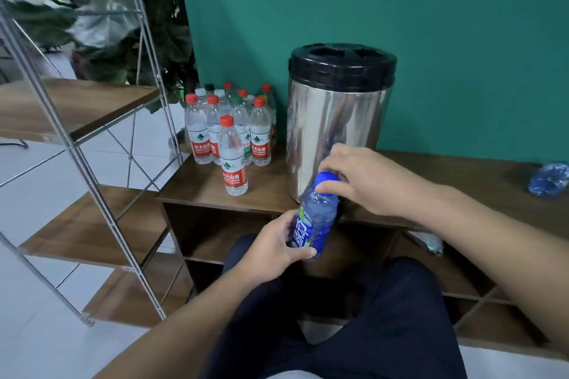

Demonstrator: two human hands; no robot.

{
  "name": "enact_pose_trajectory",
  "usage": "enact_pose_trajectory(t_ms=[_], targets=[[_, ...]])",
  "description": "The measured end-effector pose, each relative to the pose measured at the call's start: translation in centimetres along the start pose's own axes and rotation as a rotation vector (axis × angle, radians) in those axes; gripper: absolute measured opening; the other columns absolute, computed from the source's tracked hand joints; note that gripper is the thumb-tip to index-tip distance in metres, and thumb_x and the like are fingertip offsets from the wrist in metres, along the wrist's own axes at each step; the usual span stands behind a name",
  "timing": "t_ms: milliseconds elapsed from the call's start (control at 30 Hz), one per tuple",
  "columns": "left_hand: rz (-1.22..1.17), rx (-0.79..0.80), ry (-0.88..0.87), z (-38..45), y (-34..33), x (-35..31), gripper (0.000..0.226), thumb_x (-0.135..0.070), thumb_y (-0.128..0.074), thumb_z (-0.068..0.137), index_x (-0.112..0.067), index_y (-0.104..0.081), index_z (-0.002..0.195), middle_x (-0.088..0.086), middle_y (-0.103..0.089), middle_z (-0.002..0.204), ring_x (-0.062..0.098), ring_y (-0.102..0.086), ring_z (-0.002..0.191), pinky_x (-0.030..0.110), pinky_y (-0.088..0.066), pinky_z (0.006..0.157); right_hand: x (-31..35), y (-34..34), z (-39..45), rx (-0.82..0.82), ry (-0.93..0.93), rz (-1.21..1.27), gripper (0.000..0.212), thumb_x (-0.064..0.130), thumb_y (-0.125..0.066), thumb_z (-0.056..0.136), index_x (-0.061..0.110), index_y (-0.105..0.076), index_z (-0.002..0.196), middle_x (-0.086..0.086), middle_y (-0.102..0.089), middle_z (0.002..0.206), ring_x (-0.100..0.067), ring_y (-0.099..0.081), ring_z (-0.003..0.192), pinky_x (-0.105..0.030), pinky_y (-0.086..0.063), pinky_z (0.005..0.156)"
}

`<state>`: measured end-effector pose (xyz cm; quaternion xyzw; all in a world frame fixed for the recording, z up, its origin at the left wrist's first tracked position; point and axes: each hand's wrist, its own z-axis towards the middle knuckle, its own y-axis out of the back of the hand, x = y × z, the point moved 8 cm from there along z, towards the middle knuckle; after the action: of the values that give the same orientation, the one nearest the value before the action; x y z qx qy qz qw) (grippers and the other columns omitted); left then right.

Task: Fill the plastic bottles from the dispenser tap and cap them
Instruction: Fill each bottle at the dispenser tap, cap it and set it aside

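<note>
Fingers of the right hand [363,181] curl round the smooth blue cap [326,178] of a crinkled translucent blue bottle [317,221], which the left hand [277,243] grips at its glossy label, tilted, just in front of the mirror-bright steel dispenser [335,123]. Clear red-capped bottles [228,126] cluster at ten o'clock on the wood-grain bench [268,188].
</note>
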<state>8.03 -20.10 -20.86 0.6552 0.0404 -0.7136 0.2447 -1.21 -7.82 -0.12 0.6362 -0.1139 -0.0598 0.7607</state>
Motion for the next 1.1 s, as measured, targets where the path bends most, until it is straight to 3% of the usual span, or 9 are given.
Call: enact_pose_trajectory(t_ms=[167,200,267,333,400,533,833,967,1100], targets=[[0.010,-0.088,-0.019,1.1,4.1,-1.7,0.077,-0.010,-0.098,0.083,-0.024,-0.061,0.149,-0.005,-0.076,0.142,0.020,-0.073,0.132,0.057,-0.055,0.117,1.3,2.5,3.9,-0.122,-0.084,-0.080,0.071,0.091,-0.037,0.091,0.025,-0.063,0.085,0.009,-0.055,0.087,-0.016,-0.057,0.080,-0.049,-0.057,0.083],[0.019,-0.096,-0.018,1.3,4.8,-1.9,0.077,-0.012,-0.098,0.083,-0.025,-0.061,0.149,-0.007,-0.076,0.142,0.018,-0.073,0.132,0.056,-0.055,0.117,1.6,3.0,4.6,-0.123,-0.073,-0.077,0.079,0.095,-0.031,0.091,0.024,-0.068,0.090,0.007,-0.061,0.092,-0.017,-0.061,0.085,-0.048,-0.058,0.085],[0.037,-0.115,-0.018,1.5,6.3,-1.8,0.075,-0.016,-0.097,0.083,-0.028,-0.061,0.148,-0.007,-0.076,0.141,0.018,-0.073,0.131,0.057,-0.055,0.116,2.2,3.5,6.0,-0.072,-0.022,-0.068,0.093,0.097,-0.029,0.092,0.025,-0.071,0.133,0.003,-0.068,0.129,-0.021,-0.067,0.115,-0.047,-0.057,0.102],[0.051,-0.141,-0.017,1.7,7.5,-1.5,0.073,-0.020,-0.098,0.083,-0.031,-0.062,0.146,-0.008,-0.077,0.139,0.018,-0.074,0.130,0.057,-0.056,0.115,3.0,3.5,7.0,0.016,0.067,-0.089,0.077,0.078,-0.045,0.104,0.033,-0.046,0.165,0.008,-0.050,0.162,-0.018,-0.058,0.137,-0.044,-0.051,0.113],[0.050,-0.165,-0.016,1.8,8.5,-1.2,0.072,-0.022,-0.098,0.083,-0.032,-0.062,0.146,-0.009,-0.077,0.139,0.016,-0.074,0.129,0.056,-0.057,0.115,4.0,3.1,8.0,0.100,0.171,-0.089,0.062,0.050,-0.059,0.111,0.038,-0.038,0.169,0.015,-0.040,0.168,-0.011,-0.058,0.132,-0.040,-0.051,0.112],[0.036,-0.191,-0.012,2.3,9.9,-0.3,0.075,-0.023,-0.098,0.084,-0.031,-0.061,0.149,-0.008,-0.075,0.142,0.017,-0.072,0.133,0.056,-0.056,0.116,5.0,2.1,10.6,0.164,0.221,-0.096,0.041,0.023,-0.062,0.113,0.033,-0.060,0.152,0.011,-0.059,0.145,-0.007,-0.058,0.110,-0.038,-0.053,0.104],[-0.011,-0.246,0.049,4.0,12.5,2.1,0.079,-0.023,-0.100,0.083,-0.036,-0.059,0.149,-0.014,-0.073,0.145,0.011,-0.070,0.135,0.054,-0.057,0.116,4.5,-0.8,15.1,0.198,0.163,-0.077,0.037,0.029,-0.064,0.113,0.023,-0.066,0.149,0.004,-0.056,0.132,-0.016,-0.058,0.110,-0.040,-0.049,0.106],[-0.015,-0.265,0.070,5.1,13.2,3.2,0.087,-0.041,-0.103,0.076,-0.042,-0.057,0.150,-0.016,-0.071,0.147,0.013,-0.068,0.137,0.055,-0.057,0.115,3.3,-2.0,16.7,0.167,0.079,-0.069,0.022,0.038,-0.064,0.112,0.019,-0.072,0.119,-0.002,-0.057,0.115,-0.025,-0.060,0.103,-0.049,-0.051,0.102],[-0.030,-0.315,0.084,5.9,12.9,4.2,0.085,-0.028,-0.102,0.080,-0.036,-0.057,0.151,-0.017,-0.072,0.146,0.008,-0.069,0.135,0.050,-0.059,0.114,2.9,-2.6,17.8,0.101,-0.010,-0.128,0.041,0.051,-0.056,0.113,0.012,-0.067,0.107,-0.004,-0.056,0.106,-0.027,-0.060,0.095,-0.049,-0.053,0.093]])
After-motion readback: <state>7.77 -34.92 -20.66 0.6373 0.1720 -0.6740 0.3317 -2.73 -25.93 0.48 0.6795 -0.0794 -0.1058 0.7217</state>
